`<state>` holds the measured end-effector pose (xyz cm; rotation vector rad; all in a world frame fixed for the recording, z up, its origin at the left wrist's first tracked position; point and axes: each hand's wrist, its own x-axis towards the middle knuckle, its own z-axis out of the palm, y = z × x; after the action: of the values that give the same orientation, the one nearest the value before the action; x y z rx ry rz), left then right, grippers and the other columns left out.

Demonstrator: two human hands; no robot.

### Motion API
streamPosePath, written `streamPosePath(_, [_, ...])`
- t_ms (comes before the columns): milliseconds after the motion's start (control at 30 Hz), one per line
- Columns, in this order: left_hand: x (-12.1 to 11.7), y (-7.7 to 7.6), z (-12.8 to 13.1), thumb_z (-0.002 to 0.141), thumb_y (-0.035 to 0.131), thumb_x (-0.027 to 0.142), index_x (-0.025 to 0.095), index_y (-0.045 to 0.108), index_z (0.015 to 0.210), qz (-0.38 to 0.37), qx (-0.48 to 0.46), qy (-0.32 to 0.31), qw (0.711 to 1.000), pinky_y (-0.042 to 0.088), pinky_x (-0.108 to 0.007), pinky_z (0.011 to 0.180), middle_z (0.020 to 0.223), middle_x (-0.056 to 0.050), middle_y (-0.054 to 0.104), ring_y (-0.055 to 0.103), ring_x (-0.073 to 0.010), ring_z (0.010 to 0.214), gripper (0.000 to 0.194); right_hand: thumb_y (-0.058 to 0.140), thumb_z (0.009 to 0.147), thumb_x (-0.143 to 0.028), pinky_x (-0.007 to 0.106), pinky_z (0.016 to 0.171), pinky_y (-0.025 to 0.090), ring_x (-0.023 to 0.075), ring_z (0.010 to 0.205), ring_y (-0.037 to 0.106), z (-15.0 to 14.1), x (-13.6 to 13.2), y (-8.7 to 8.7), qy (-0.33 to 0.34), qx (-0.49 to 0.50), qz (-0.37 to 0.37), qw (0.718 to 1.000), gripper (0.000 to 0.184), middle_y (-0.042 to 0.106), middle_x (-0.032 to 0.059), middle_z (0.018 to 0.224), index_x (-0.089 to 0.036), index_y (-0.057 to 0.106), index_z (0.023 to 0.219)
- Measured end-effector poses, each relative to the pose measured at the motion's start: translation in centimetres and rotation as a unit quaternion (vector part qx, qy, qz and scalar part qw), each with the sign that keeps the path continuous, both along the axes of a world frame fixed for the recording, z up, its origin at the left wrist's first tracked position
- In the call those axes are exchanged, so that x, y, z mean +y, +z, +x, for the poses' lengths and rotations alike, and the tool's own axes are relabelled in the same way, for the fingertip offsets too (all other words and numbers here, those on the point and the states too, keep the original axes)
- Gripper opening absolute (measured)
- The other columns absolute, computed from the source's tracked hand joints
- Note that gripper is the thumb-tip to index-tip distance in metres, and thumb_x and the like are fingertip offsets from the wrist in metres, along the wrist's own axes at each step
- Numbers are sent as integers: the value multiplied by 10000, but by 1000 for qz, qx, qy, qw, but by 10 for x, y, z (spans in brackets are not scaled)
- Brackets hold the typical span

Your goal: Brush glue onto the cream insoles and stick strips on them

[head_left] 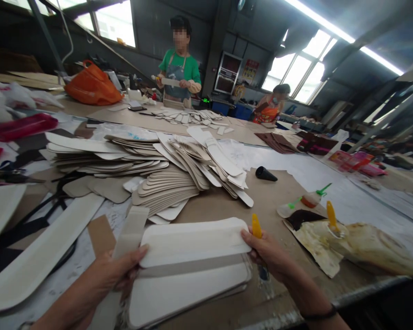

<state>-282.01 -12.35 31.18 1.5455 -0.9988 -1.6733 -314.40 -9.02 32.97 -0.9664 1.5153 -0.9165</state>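
At the left of the workbench [359, 298]: a long pale strip [46, 252] lies aslant.
Left hand [115, 272]: pinching the left end of a white panel [196, 240], thumb on top; whether it also grips the grey strip [132, 224] behind it cannot be told.
White panel: stretched between both hands over a stack of similar pieces [186, 293], contact unclear. It looks light, thin and fairly stiff, likely to flex lengthwise and crease if forced; its smooth face may slip, or cling if damp. The short ends seem the surest hold, thumbs above, fingers beneath.
Right hand [270, 252]: thumb pressed on the panel's right end, a yellow-handled brush [257, 227] tucked in the same grasp, head down.
Far right: another yellow handle [331, 215] rises from a stained bag [378, 245].
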Motion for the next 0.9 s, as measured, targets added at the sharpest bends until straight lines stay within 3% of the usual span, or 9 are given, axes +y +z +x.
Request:
streamPosePath(100, [-5, -17, 5, 578, 690, 660, 146, 536, 568, -55, -62, -22, 996, 237, -165, 447, 523, 55, 411, 306, -68, 487, 536, 594, 692, -650, 179, 395, 154, 30, 391, 213, -10, -16, -3, -1, 56, 0, 998, 508, 317, -104, 454, -206, 364, 610])
streamPosePath(200, [3, -28, 9, 572, 662, 679, 167, 482, 531, -50, -73, -30, 996, 223, -199, 462, 489, 57, 385, 309, -85, 478, 544, 512, 733, -631, 206, 403, 231, 65, 392, 281, -18, -27, -11, 7, 200, 3, 980, 459, 346, -78, 451, -214, 387, 586])
streamPosePath(367, [21, -21, 12, 592, 659, 644, 169, 528, 573, -61, -114, -6, 992, 221, -217, 475, 522, 53, 399, 313, -93, 500, 493, 539, 773, -417, 264, 483, 282, 130, 471, 398, -32, -27, -6, -45, 379, -39, 924, 319, 446, -11, 479, -217, 436, 547])
streamPosePath(467, [27, -14, 13, 598, 641, 676, 163, 531, 587, -27, -92, 4, 995, 181, -211, 442, 462, 63, 371, 275, -74, 442, 525, 466, 818, -479, 291, 502, 320, 165, 480, 453, -32, -15, 9, -73, 435, -79, 894, 338, 510, 19, 508, -221, 480, 600])
streamPosePath(600, [37, -6, 12, 615, 649, 678, 164, 593, 771, 40, 75, -33, 996, 182, -189, 415, 488, 54, 453, 310, -65, 414, 540, 364, 815, -666, 316, 528, 401, 196, 526, 538, -9, 5, 23, -34, 421, -120, 899, 516, 606, 65, 611, -218, 562, 652])
streamPosePath(700, [45, -5, 10, 670, 622, 668, 176, 591, 772, 44, 116, -58, 991, 238, -195, 423, 511, 43, 507, 350, -68, 418, 504, 360, 821, -681, 310, 561, 409, 192, 567, 551, 21, 13, 24, 39, 392, -143, 908, 545, 612, 65, 624, -224, 516, 570])
streamPosePath(800, [52, -12, 12, 721, 536, 692, 191, 624, 788, -45, 19, -52, 997, 365, -228, 527, 505, 40, 500, 438, -121, 504, 513, 367, 832, -684, 292, 548, 401, 171, 554, 522, 50, 18, 24, 63, 310, -149, 937, 548, 575, 40, 604, -214, 522, 595])
streamPosePath(900, [58, -20, 14, 731, 528, 662, 202, 641, 814, -126, -123, -25, 984, 402, -257, 614, 583, 22, 540, 512, -180, 622, 480, 346, 862, -667, 270, 576, 429, 160, 597, 521, 75, 24, 25, 34, 182, -169, 968, 552, 555, 27, 625, -194, 599, 733])
